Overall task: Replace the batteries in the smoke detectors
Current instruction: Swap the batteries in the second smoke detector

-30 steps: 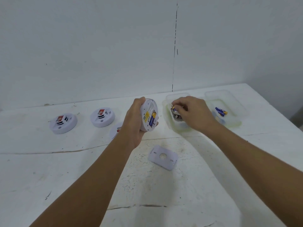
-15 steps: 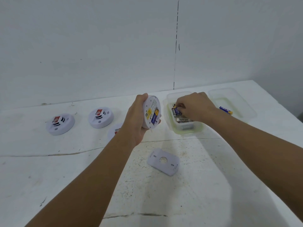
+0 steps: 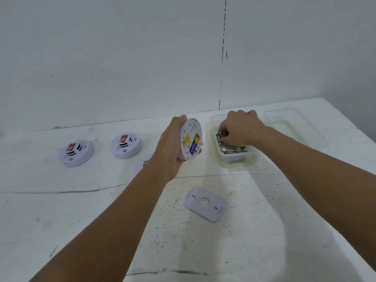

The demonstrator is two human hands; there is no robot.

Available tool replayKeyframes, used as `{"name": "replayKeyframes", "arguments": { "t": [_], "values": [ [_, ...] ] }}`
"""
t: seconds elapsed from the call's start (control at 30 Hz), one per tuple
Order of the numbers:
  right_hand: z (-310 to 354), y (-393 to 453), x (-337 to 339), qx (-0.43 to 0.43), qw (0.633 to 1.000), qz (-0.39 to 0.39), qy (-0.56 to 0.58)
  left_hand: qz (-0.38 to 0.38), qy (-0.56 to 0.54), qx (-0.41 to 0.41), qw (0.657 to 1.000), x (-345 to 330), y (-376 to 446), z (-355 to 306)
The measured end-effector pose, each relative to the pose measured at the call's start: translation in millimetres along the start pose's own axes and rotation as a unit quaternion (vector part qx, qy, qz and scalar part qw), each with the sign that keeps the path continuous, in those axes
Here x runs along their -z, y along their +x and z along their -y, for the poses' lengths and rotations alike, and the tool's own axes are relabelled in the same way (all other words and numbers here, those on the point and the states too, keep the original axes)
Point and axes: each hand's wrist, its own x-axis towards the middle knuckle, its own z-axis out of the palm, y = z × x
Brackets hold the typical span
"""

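Fetching a fresh battery for the first opened detector

The left hand [image 3: 173,147] is wrapped around an opened smoke detector [image 3: 190,139], one battery [image 3: 194,144] showing in its bay; its back plate [image 3: 204,203] lies near on the counter [image 3: 264,231]. The right hand [image 3: 242,127] reaches into the battery tub [image 3: 234,162], fingers pinched together on a battery there. Three more detectors at left, one [image 3: 76,152] far left, look untouched.

left hand [image 3: 173,147]: raised, forearm extended forward, fingers wrapped around a held disc, thumb on top | right hand [image 3: 242,127]: forearm reaching forward, palm down, fingertips [image 3: 222,130] pinched together, knuckles up
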Motion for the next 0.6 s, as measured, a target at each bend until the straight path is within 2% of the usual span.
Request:
{"name": "replayKeyframes", "arguments": {
  "t": [0.13, 0.27, 0.6],
  "values": [
    [-0.8, 2.8, 7.9, 0.008, 0.998, 0.05, -0.024, -0.009, 0.005, 0.006, 1.0, 1.1, 1.0, 2.5],
    [-3.4, 7.8, 5.7, 0.002, 0.998, 0.064, -0.009, -0.013, 0.003, 0.011, 1.0, -0.1, 0.2, 4.8],
    [-8.1, 5.7, 3.4, -0.004, 0.998, 0.026, 0.055, -0.014, -0.016, 0.015, 1.0, -3.5, -3.8, 4.3]
  ]
}}
